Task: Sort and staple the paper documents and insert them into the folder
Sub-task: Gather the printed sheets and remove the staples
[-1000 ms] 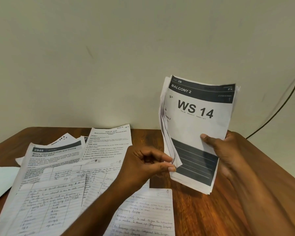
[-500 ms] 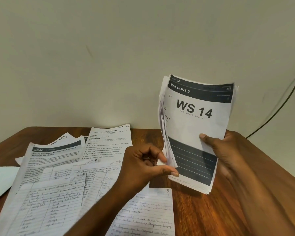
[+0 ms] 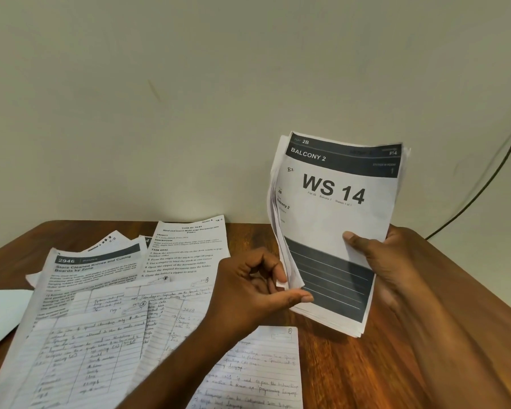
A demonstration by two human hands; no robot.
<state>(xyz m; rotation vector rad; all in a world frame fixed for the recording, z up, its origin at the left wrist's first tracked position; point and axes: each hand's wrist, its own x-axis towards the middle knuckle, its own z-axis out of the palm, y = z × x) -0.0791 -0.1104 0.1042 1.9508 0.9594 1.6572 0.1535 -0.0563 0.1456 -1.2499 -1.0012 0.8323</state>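
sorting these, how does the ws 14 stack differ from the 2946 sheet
The WS 14 stack is held upright off the table by the right hand, the left hand pinching its edge; the 2946 sheet lies flat, untouched. One is many pages, one a single visible sheet. Both carry dark printed header bands.

Two hands [image 3: 257,290], one held paper stack [image 3: 331,231], one wooden table [image 3: 366,364], one wall cable [image 3: 484,184].

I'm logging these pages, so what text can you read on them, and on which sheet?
Stack of papers held by the right hand, left hand pinching its edge: "2B", "BALCONY 2", "WS 14", "B2", "#14".
Banner sheet: "2946", "Store Cleaned Knives and Cutting Boards by Zone".
Instruction sheet: "TASK GOAL", "Close the folder's zipper to seal it".
Handwritten pages: circled "3", "JAVA"; the rest is too blurred.
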